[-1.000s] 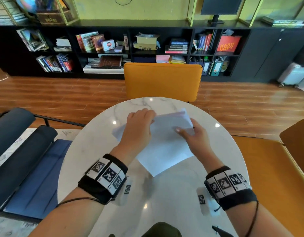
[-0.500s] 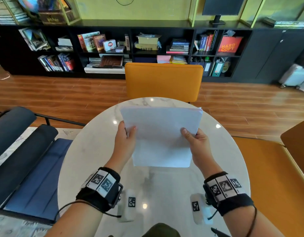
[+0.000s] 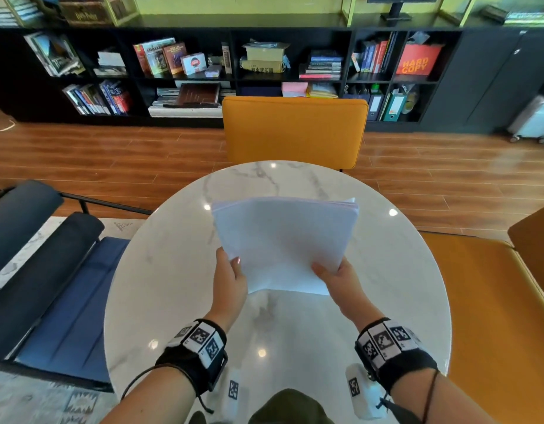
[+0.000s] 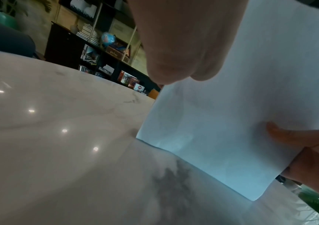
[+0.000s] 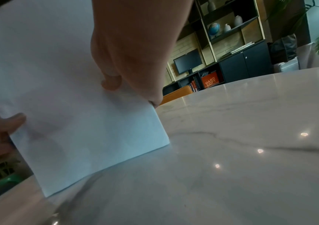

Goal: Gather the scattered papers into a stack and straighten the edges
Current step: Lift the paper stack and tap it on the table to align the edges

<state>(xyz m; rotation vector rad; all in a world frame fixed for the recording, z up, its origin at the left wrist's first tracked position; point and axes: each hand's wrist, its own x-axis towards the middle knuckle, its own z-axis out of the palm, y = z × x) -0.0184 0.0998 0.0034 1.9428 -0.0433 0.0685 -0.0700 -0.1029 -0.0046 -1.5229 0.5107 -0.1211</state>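
The stack of white papers [image 3: 284, 240] stands tilted on its near short edge on the round marble tabletop [image 3: 160, 289], near its middle, leaning away from the person. The left hand [image 3: 229, 281] pinches the stack's left edge low down, thumb on the near face; the right hand [image 3: 341, 281] pinches its right edge likewise. An orange chair [image 3: 295, 130] stands at the tabletop's far side.

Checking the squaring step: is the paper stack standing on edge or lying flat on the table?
On edge: the paper stack stands with its bottom edge on the marble table, pinched between left hand and right hand.
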